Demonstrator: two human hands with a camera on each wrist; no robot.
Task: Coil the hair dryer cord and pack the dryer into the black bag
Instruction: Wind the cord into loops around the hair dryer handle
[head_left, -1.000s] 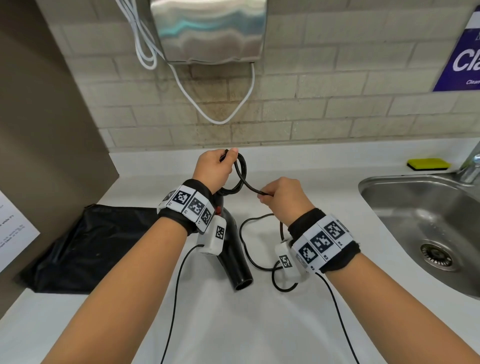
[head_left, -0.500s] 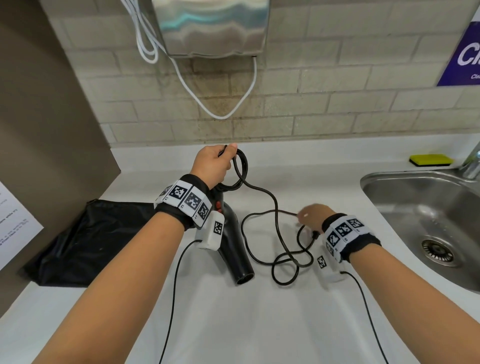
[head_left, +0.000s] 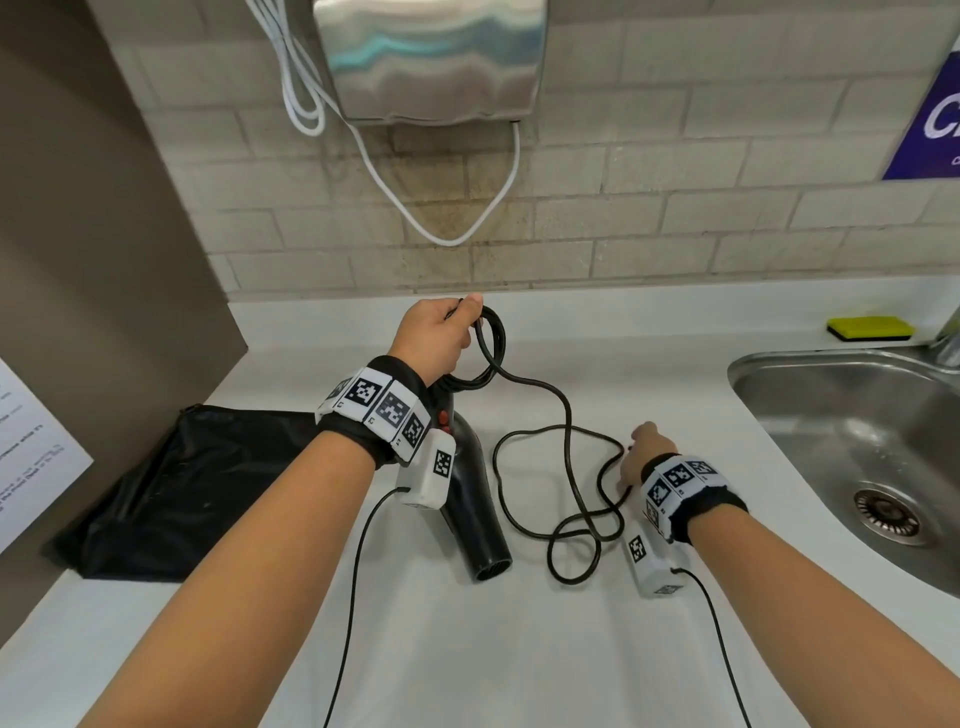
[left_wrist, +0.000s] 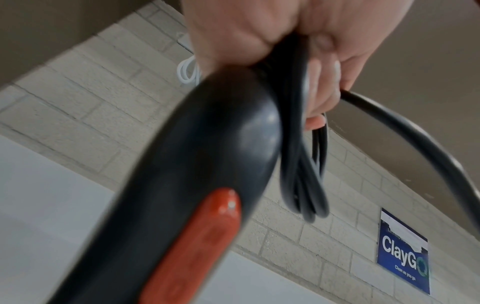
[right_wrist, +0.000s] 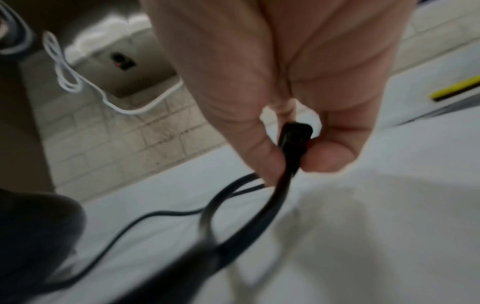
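Left of our left hand (head_left: 434, 338), flat on the counter (head_left: 467, 649), lies the bag (head_left: 182, 488), well apart from the right hand (head_left: 644, 454). Sink (head_left: 857, 441) to the right of the right hand; sponge (head_left: 870, 328) beyond it by the wall. Steel wall dryer (head_left: 431, 57) above the left hand, white cable (head_left: 441, 228) drooping beneath it. Blue sign (left_wrist: 403, 255) far right on the tiles.

Left hand clenched round the dryer (head_left: 475, 509) handle together with a few gathered loops of cord (head_left: 566, 467); nozzle points down toward us, tip at or just above the counter, we cannot tell which. Our wrist band and its camera block cover the handle's upper part in the head view; the left wrist view shows the red switch (left_wrist: 197, 246).

Loose cord sprawls on the counter between the two hands, crossing itself near the right wrist. Right hand pinches the cord between thumb and fingertips (right_wrist: 330, 158), low at the counter.

Against one second ago: the right hand then pinched the cord up beside the left; it has dropped down and rightward to a farther stretch. Left hand, dryer and bag stay put.
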